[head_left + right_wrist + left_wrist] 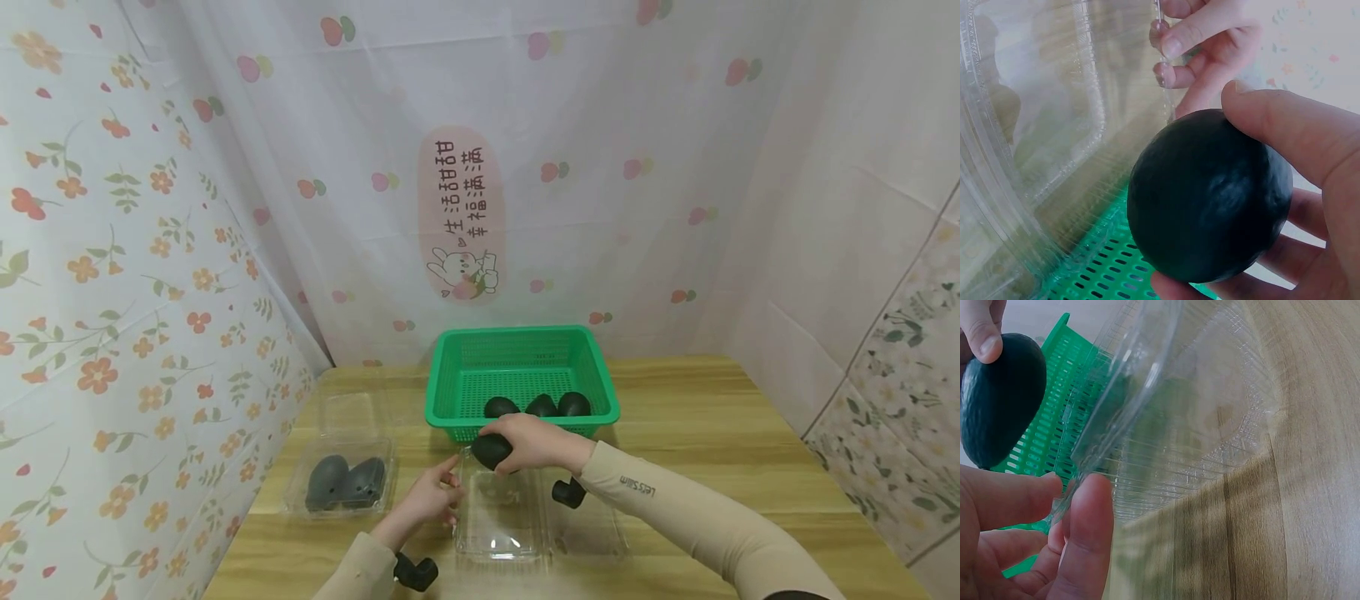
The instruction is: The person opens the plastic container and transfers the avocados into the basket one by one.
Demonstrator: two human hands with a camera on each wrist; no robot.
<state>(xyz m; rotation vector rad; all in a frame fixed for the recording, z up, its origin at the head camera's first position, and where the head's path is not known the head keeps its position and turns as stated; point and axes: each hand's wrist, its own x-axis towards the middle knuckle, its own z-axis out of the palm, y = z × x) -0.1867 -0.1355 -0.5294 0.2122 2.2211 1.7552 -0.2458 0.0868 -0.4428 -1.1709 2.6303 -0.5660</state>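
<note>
My right hand [536, 442] grips a dark avocado [491, 451], with the thumb and fingers around its sides. The fruit is held above the far end of a clear plastic clamshell box [501, 525], whose lid [588, 537] lies folded out to the right. At the box's left side, my left hand [426, 505] pinches the rim between thumb and fingertips, as the left wrist view shows. Just beyond the box stands a green slotted basket [432, 379], holding several things: the avocados [574, 405] visible are near its front wall, partly hidden by that wall.
Over on the left, a second clear box [300, 500] with its lid [348, 414] raised at the back contains two avocados [327, 482]. Black wrist-worn devices show beside the left sleeve [416, 573] and right sleeve [570, 493]. Patterned curtains border the wooden table [690, 433].
</note>
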